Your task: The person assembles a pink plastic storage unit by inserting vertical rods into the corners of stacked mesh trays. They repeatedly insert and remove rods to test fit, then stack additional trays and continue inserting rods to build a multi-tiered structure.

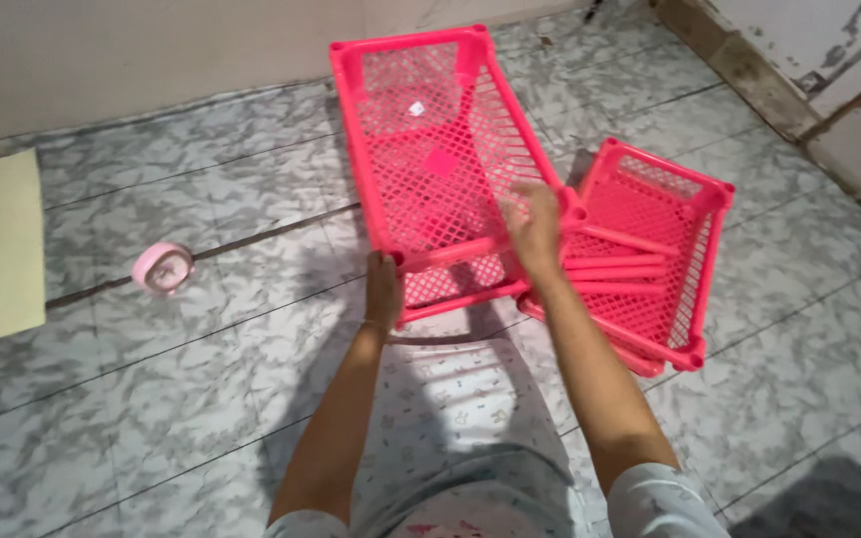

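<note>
Pink tape roll (162, 268) lies left of the held pink tray (430, 139).

Two trays (450, 149) lie stacked on the floor (201, 349). Another tray (650, 259) lies to their right, with rods (615, 267) in it. A tape roll (162, 268) lies to the left.

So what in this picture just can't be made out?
All in the head view:
- Right hand: blurred, so its fingers and grip cannot be told.
- Left hand: its fingertips are hidden behind the corner of the large pink tray.
- Pink rods in the smaller pink tray: the right forearm covers their near ends.
- Pink roll on the floor: too small to identify.
</note>
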